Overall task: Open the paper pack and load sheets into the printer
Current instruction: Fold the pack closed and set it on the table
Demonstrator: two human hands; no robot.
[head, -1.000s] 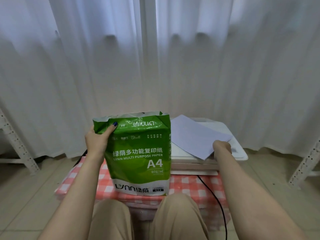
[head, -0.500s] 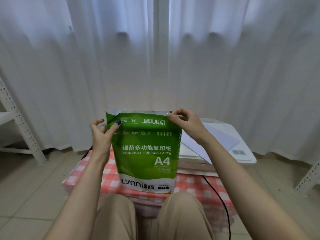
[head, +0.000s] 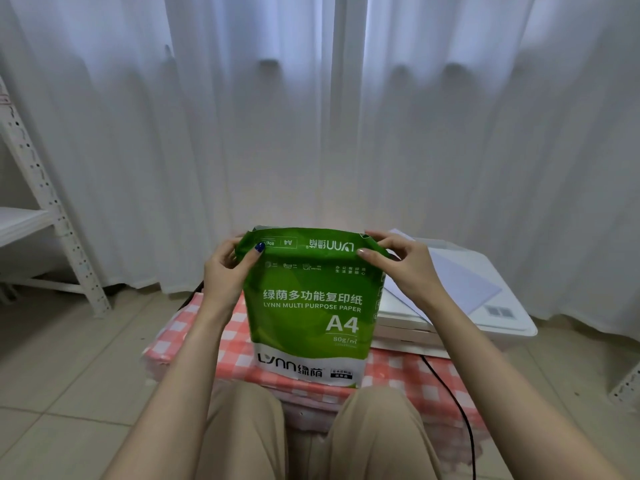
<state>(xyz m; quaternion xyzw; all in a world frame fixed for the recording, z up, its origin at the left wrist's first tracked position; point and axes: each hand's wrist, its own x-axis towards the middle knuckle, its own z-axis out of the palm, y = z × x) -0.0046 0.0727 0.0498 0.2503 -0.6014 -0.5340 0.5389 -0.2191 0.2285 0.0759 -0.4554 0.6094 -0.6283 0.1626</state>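
Both hands pinch the pack's top flap, ready to pull it open.

I see the table [head: 194,341] in its pink check cloth carrying the printer [head: 498,323], a loose sheet [head: 460,282] on its lid. The pack [head: 308,306] stands upright just left of it, I judge so the mouth faces up; it is glossy green, marked A4, top crumpled. My left hand [head: 227,271] and right hand [head: 403,261] each close their fingers on a top corner.

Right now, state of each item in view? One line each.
Green A4 paper pack: upright on the checked cloth, top flap folded, gripped at both top corners.
Left hand: shut on the pack's top left corner.
Right hand: shut on the pack's top right corner.
White printer: lid closed, loose white sheet lying on top.
Black cable: hanging off the cloth's edge.
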